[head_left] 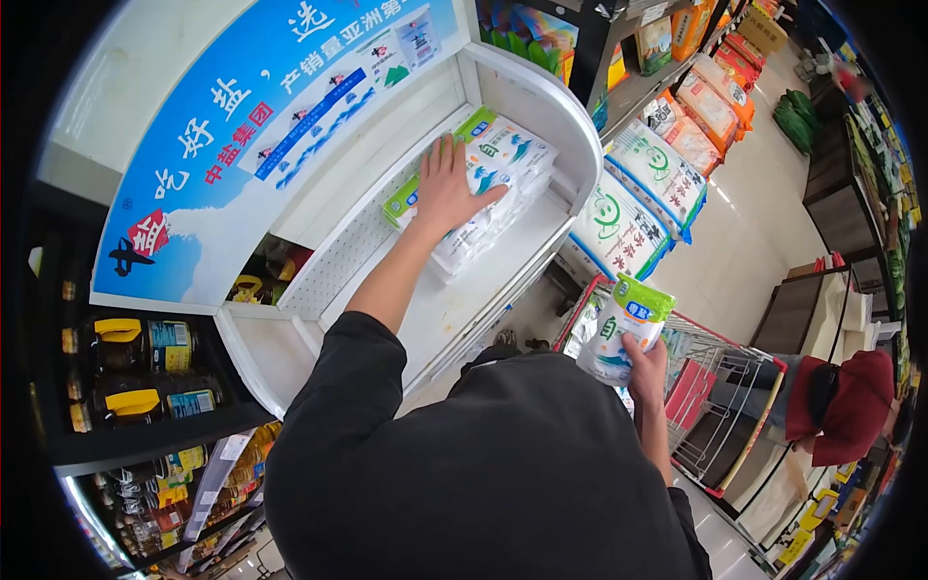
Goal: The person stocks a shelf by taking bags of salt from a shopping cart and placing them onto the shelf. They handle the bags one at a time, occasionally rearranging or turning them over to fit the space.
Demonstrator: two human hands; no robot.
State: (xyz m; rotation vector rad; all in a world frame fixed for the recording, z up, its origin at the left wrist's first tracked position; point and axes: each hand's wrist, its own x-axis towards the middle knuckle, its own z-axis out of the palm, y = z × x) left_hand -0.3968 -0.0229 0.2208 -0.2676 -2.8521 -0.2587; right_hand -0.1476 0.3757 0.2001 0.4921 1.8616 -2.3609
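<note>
My left hand lies flat on white-and-green salt bags, its fingers stretched out and thumb apart. These bags are stacked in a row on the white shelf of a curved display stand. At the right, my right hand grips one more salt bag by its lower side, holding it upright with its green top uppermost. That bag is over a shopping cart, which has other white packets inside, partly hidden behind my arm and the bag.
A blue sign backs the stand. Large rice sacks are piled beyond it on the right. Bottles with yellow handles fill shelves at the left. Another person in a dark red top is at the far right, near the cart.
</note>
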